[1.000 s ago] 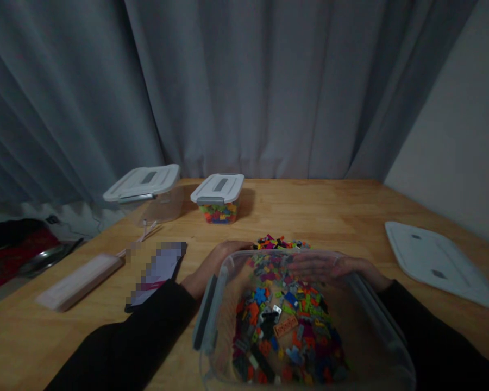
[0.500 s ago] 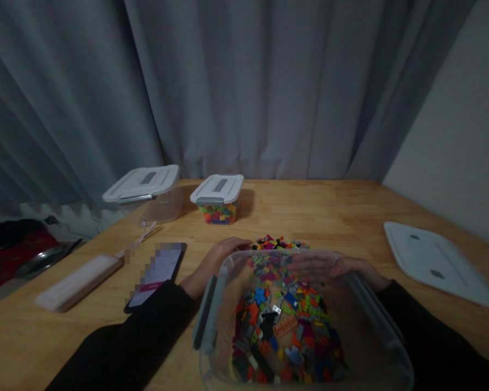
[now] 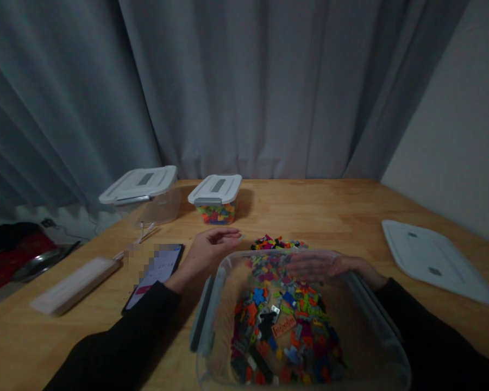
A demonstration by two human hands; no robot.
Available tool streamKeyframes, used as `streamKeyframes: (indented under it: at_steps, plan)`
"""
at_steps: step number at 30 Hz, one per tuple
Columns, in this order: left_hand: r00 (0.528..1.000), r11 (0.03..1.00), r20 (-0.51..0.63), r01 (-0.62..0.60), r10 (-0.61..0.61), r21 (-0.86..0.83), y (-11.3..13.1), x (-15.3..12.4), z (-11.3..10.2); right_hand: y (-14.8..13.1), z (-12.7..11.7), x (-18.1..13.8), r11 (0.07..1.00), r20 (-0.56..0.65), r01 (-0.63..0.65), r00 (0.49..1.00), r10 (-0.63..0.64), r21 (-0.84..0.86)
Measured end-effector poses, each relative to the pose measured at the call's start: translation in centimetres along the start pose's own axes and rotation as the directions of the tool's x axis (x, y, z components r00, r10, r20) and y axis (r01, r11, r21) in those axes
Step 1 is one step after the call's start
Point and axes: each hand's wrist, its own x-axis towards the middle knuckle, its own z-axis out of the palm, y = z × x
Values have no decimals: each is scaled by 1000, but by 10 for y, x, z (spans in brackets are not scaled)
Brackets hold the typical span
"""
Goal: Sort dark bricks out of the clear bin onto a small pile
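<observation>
A clear plastic box (image 3: 375,336) with grey side clips stands before me, and many mixed toy bricks (image 3: 285,326) lie in it. Beyond its far wall is a small pile of colourful bricks (image 3: 277,243) on the table. My left hand (image 3: 212,247) is just left of that pile, its fingers curled together; a tiny pale spot shows at the fingertips, and I cannot make out whether it is a piece. Behind the box's far right corner, my right hand (image 3: 321,266) lies with fingers stretched out beside the pile, partly seen through the clear wall.
A small lidded box of bricks (image 3: 215,198) and a larger lidded clear box (image 3: 158,203) stand at the back left. On the left lie a phone (image 3: 163,269) and a pale pink oblong case (image 3: 75,285). A white lid (image 3: 436,260) lies at right.
My left hand has moved left and slightly up, away from the brick pile, with its fingers drawn together. The right hand stays about where it was, and the view has shifted slightly.
</observation>
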Motion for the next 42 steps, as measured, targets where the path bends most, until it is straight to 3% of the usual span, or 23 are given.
streamKeyframes:
  at_steps: [3,7,11,16,23,28,33,36,40,42]
  plan:
    - [998,982,-23,50,-55,-180,7,-4,0,0,5,0,999,9,31,999,-32,25]
    - [996,946,47,91,-81,-312,17,-13,1,-1,3,1,999,42,39,998,-41,37]
    - [989,974,145,47,-15,-220,24,-21,0,-9,9,-1,1000,46,2,999,-2,7]
    - [942,986,332,5,51,-164,22,-21,-4,-21,22,-3,999,-1,-14,1000,14,-37]
    - [929,991,358,-45,89,-129,21,-19,-5,-13,12,-1,999,0,-30,1000,30,-11]
    - [935,996,345,-60,82,-73,24,-21,-2,-18,19,-3,1000,30,22,999,-22,4]
    - [927,993,357,-97,114,-64,32,-27,0,-20,23,-3,999,-1,-8,1000,8,-36]
    - [892,996,444,-49,79,-78,40,-36,-3,-16,18,-3,1000,-3,8,1000,-8,-24]
    - [771,979,635,94,45,-183,43,-49,-7,-14,18,-4,999,25,52,998,-52,-16]
    - [728,956,684,162,53,-247,38,-51,-5,-17,23,-5,998,-19,43,999,-44,-35]
